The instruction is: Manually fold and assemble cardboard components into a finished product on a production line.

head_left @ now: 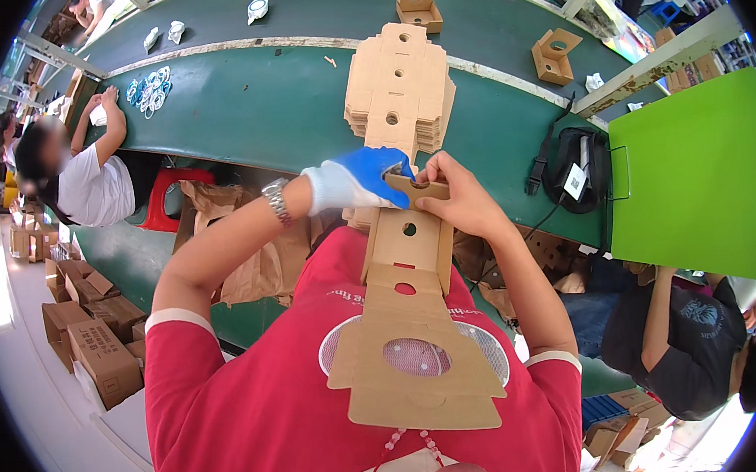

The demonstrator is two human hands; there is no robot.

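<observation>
Cardboard box (401, 311) ran lengthwise from surface edge toward wearer's chest (258, 402). Gloved left hand (378, 175) and bare right hand (461, 197), equally near, gripped its raised far end.

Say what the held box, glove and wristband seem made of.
Box: apparently matte brown cardboard, with crease lines and cut edges. Glove: probably knit fabric, from its dull white cuff; the blue part may be rubber-coated. Wristband: likely polished metal; its silver links shine.

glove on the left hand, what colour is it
The glove is blue with a white cuff; head view.
</observation>
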